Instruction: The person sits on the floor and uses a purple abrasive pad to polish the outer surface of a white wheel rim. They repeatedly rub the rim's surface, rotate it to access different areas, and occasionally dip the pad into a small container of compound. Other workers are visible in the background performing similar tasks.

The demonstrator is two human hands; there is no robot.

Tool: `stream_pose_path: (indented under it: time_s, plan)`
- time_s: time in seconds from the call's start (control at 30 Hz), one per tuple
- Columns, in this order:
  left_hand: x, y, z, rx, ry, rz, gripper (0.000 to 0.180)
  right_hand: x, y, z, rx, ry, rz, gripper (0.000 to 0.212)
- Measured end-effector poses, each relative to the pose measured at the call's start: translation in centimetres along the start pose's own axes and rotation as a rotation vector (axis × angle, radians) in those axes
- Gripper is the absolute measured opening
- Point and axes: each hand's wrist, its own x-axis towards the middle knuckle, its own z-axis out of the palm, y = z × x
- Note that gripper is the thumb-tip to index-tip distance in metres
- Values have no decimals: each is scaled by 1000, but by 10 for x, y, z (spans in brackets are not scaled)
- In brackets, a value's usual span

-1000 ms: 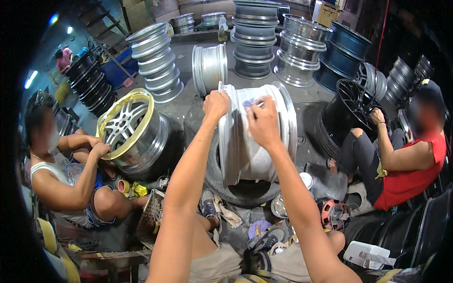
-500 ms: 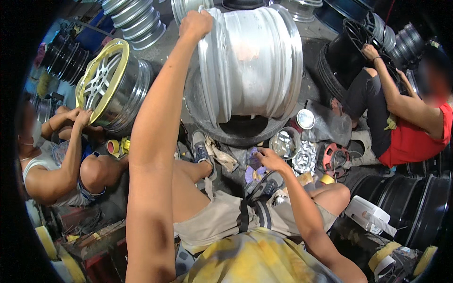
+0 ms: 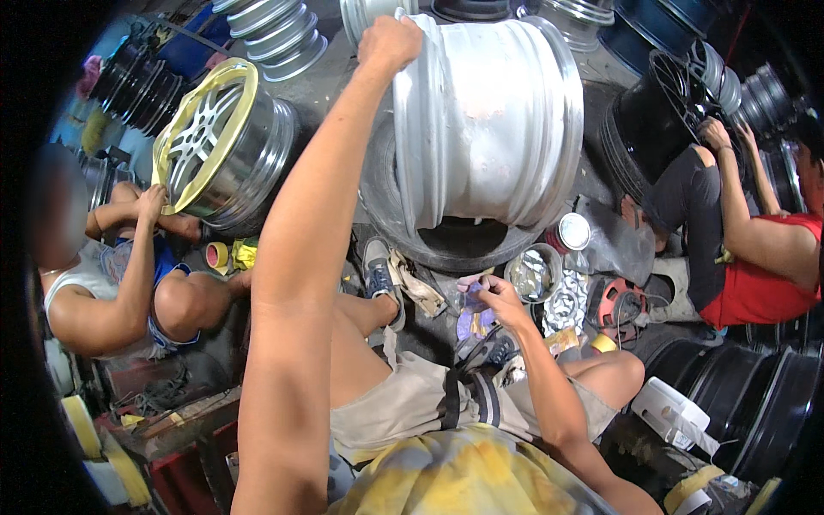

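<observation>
A large silver wheel rim [image 3: 498,120] lies on its side across a black tyre [image 3: 468,249] in front of me. With my left arm stretched out, my left hand [image 3: 390,45] is closed over the rim's upper left edge. Lower down, my right hand [image 3: 499,300] pinches a small purple piece of what looks like sandpaper [image 3: 474,300], apart from the rim. Another purple piece [image 3: 475,324] lies just below it, near my shoe [image 3: 502,348]. Beside my right hand stands a round tub [image 3: 534,273] with greyish contents.
A person at left holds a rim edged with yellow masking [image 3: 232,142]; another at right handles a black rim [image 3: 648,129]. A can [image 3: 573,232], crumpled foil [image 3: 566,305] and a red reel [image 3: 620,302] lie right of the tub. Black rims [image 3: 738,395] lie at lower right.
The whole scene has slid rightward in the picture. My left hand stays on the rim's edge. The purple piece in my right hand now shows less of its face, held between bunched fingers.
</observation>
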Motion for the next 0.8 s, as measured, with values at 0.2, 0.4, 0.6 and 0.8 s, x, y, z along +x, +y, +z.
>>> stream_pose_path:
  time_s: [0.2,0.4,0.6,0.8]
  plan:
    - [-4,5,-6,-54,21,-52,55,-10,-66,17,254,-115,-114,11]
    - [-11,9,-11,-92,16,-64,53,-20,-103,28,212,-39,-110,17]
    - [-14,10,-12,-106,9,-70,52,-20,-123,33,227,-40,-189,18]
    - [-15,10,-11,-121,35,-60,52,-9,-140,33,57,44,-230,10]
